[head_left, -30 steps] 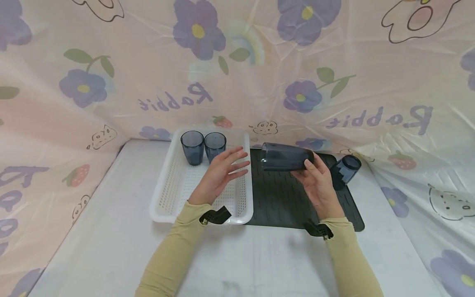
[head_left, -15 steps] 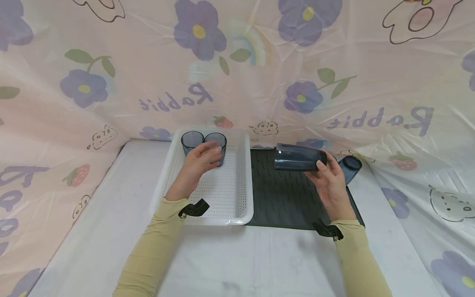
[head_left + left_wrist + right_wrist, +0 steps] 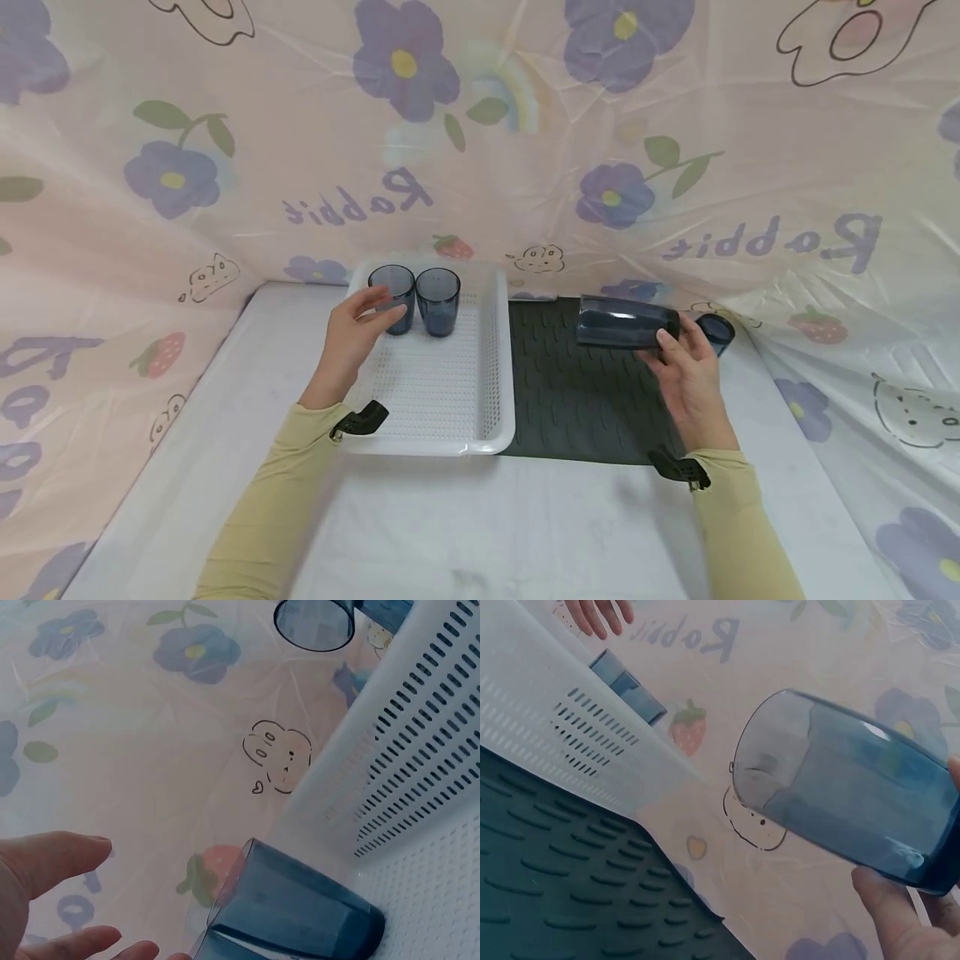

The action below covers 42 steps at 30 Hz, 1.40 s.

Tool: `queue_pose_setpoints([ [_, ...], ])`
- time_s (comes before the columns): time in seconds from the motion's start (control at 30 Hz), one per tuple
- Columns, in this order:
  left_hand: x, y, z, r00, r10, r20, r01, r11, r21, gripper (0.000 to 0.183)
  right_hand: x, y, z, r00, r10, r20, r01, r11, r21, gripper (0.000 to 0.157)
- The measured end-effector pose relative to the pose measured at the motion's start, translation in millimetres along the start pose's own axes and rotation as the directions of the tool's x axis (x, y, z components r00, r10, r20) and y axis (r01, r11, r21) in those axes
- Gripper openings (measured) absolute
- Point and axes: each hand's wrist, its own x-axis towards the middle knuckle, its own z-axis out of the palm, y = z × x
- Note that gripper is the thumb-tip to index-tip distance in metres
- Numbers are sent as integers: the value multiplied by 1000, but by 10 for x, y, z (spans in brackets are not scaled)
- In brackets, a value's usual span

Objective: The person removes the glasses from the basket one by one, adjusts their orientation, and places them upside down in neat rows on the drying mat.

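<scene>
My right hand (image 3: 693, 379) grips a blue-grey drinking glass (image 3: 622, 322) near its base and holds it sideways above the dark drying mat (image 3: 577, 400). The glass's mouth points left. Over the white perforated basket (image 3: 504, 375), my left hand (image 3: 347, 342) hovers with loosely bent fingers, holding nothing. It is nearest to an upright glass (image 3: 402, 292) in the basket and partly covers it in the head view. In the left wrist view, the thumb (image 3: 64, 862) is apart from the glasses. A second upright glass (image 3: 438, 304) stands beside the first.
Another glass (image 3: 717, 332) stands upside down at the mat's far right, partly hidden behind my right hand. The white table (image 3: 480, 525) extends in front of the basket and mat. A patterned curtain (image 3: 495, 167) rises behind and at both sides.
My left hand has moved left, from the basket's right side to its left glass. My right hand has carried the sideways glass to the right, covering more of the upside-down glass.
</scene>
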Motion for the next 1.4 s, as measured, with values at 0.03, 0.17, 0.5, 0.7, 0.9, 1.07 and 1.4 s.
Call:
queue_pose_setpoints([
  [0.03, 8, -8, -13, 1000, 8, -14, -8, 1000, -2, 57, 5, -16, -2, 1000, -2, -7, 2, 1000, 2, 40],
  [0.17, 43, -11, -68, 998, 29, -49, -29, 1000, -6, 59, 22, -78, -4, 999, -16, -50, 15, 1000, -27, 47],
  [0.5, 103, -10, -229, 1000, 1, 2, -1, 998, 59, 75, -3, -176, -46, 993, -22, -113, 13, 997, -79, 56],
  [0.7, 108, -69, -308, 998, -35, 44, 29, 990, 139, 88, -65, -189, -110, 993, -13, -114, -4, 990, -143, 61],
  [0.9, 105, -109, -404, 997, -55, 62, 42, 981, 189, 92, -101, -190, -153, 992, -45, -114, 20, 976, -215, 60],
  [1.07, 141, -109, -442, 996, -58, 69, 42, 975, 219, 92, -102, -211, -171, 992, -61, -110, 27, 958, -287, 59],
  [1.4, 269, -69, -422, 990, -95, 108, 67, 969, 236, 96, -28, -287, -252, 984, -114, -137, 9, 801, -599, 61],
])
